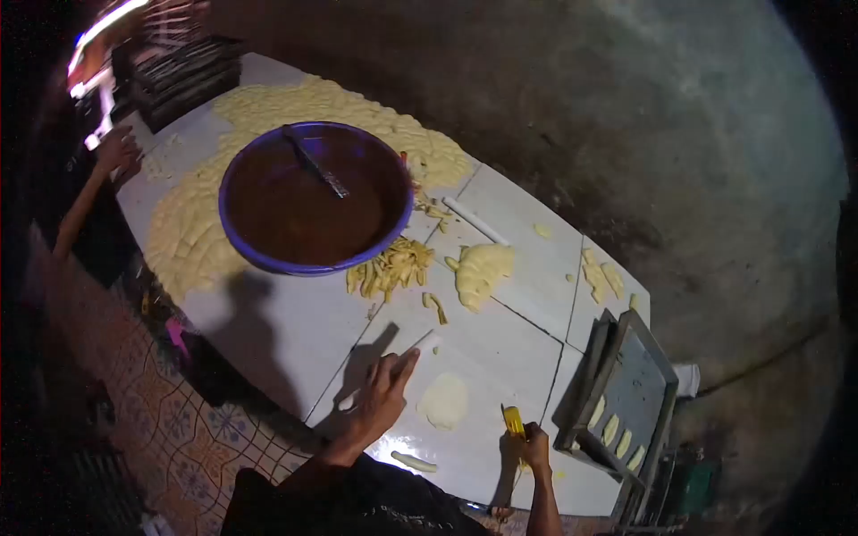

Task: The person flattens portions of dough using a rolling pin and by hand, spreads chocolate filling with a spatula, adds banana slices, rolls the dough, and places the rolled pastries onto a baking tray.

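My left hand is closed over a white rolling pin on the tiled table, hiding its middle. To the right of this hand lies a flat, pale round of dough. My right hand is closed around a small yellow tool near the table's front edge; its exact kind is unclear. A rolled strip of dough rests close to my body. Beyond the flat round sits a larger dough lump, with a bent dough scrap to its left.
A big purple-rimmed basin of brown filling stands among many dough pieces. Dough strips lie in a tray at the right. A second white rod lies farther back. Another person's hand is at the left edge.
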### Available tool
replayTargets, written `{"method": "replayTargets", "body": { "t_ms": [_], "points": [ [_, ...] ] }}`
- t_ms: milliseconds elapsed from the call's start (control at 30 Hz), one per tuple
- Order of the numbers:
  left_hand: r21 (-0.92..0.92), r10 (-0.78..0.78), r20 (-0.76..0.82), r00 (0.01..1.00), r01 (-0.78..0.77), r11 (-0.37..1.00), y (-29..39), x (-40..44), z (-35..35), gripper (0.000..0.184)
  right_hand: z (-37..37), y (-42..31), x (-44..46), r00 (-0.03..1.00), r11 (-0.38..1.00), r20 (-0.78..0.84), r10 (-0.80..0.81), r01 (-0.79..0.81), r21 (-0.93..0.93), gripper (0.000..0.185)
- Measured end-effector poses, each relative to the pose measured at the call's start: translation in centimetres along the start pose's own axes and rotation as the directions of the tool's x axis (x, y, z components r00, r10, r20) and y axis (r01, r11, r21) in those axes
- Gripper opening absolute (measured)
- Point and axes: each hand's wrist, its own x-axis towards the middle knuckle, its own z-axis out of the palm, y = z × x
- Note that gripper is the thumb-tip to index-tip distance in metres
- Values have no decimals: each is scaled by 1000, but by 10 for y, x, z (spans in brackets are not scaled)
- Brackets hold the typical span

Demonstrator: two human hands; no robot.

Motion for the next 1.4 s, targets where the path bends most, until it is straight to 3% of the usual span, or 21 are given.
{"method": "replayTargets", "body": {
  "t_ms": [67, 100, 200, 267, 333, 400, 467, 500, 600, 700, 733, 767, 833, 933, 1033, 1133, 1267, 1300, 1333, 1367, 1400],
  "points": [
    [60, -211, -46, 976, 214, 975, -29, -30, -25, 78, 20, -19, 21, 997, 964, 59, -43, 26, 266, 20],
    [305, -233, -114, 966, 258, 917, -41, -45, -31, 75, 15, -63, 30, 987, 937, 65, -149, 120, 327, 21],
    [370, -366, -232, 901, 429, 824, -64, -79, -29, 64, -11, -221, 55, 954, 889, 244, -173, 44, 457, 28],
    [409, -414, -237, 879, 477, 778, -58, -86, -27, 59, -11, -288, 84, 888, 826, 186, -420, 289, 483, 29],
    [487, -408, -280, 869, 495, 720, -60, -96, -10, 52, -3, -347, 120, 730, 683, 83, -679, 585, 437, 29],
    [461, -395, -370, 841, 535, 709, -64, -98, 4, 49, 6, -398, 154, 623, 629, 152, -767, 685, 367, 31],
    [384, -437, -352, 828, 553, 739, -69, -107, 9, 47, 18, -433, 181, 677, 731, 274, -683, 637, 247, 32],
    [339, -457, -344, 820, 563, 754, -70, -103, 7, 45, 23, -443, 194, 635, 695, 317, -704, 707, 128, 32],
    [308, -446, -389, 806, 570, 762, -63, -94, -2, 42, 57, -459, 200, 630, 709, 363, -686, 692, 139, 31],
    [279, -445, -376, 813, 557, 782, -65, -91, -4, 47, 80, -480, 199, 421, 587, 439, -794, 720, 370, 31],
    [265, -424, -381, 821, 537, 801, -69, -95, -4, 48, 74, -499, 199, 391, 558, 453, -801, 761, 331, 33],
    [309, -423, -365, 829, 537, 785, -75, -100, 3, 54, 79, -505, 220, 319, 447, 425, -847, 860, 244, 31],
    [107, -554, -377, 742, 629, 770, -72, -98, 6, 53, 89, -513, 272, 148, 180, 395, -907, 983, 45, 29],
    [41, -607, -363, 707, 663, 748, -62, -87, -7, 55, 89, -546, 280, 339, 249, 677, -653, 941, -231, 23],
    [115, -602, -262, 754, 644, 756, -67, -90, -10, 59, 124, -548, 295, 312, 163, 781, -541, 950, -267, 24],
    [45, -663, -220, 716, 686, 726, -76, -106, 3, 61, 116, -558, 287, 174, 193, 859, -482, 977, -90, 22],
    [1, -713, -247, 656, 736, 677, -76, -105, 11, 52, 72, -587, 268, 126, 216, 939, -321, 975, -57, 28],
    [7, -711, -282, 644, 743, 670, -76, -100, 9, 49, 69, -584, 272, 92, 154, 911, -402, 988, -31, 29],
    [16, -697, -353, 625, 749, 663, -70, -89, 4, 45, 45, -586, 279, -108, 211, 877, -468, 950, 229, 29],
    [18, -681, -431, 593, 760, 650, -67, -82, 1, 42, 28, -591, 278, -102, 248, 905, -414, 944, 220, 28],
    [91, -646, -415, 641, 736, 671, -70, -83, 0, 39, 8, -587, 272, -94, 273, 906, -414, 936, 222, 28]
  ]
}}
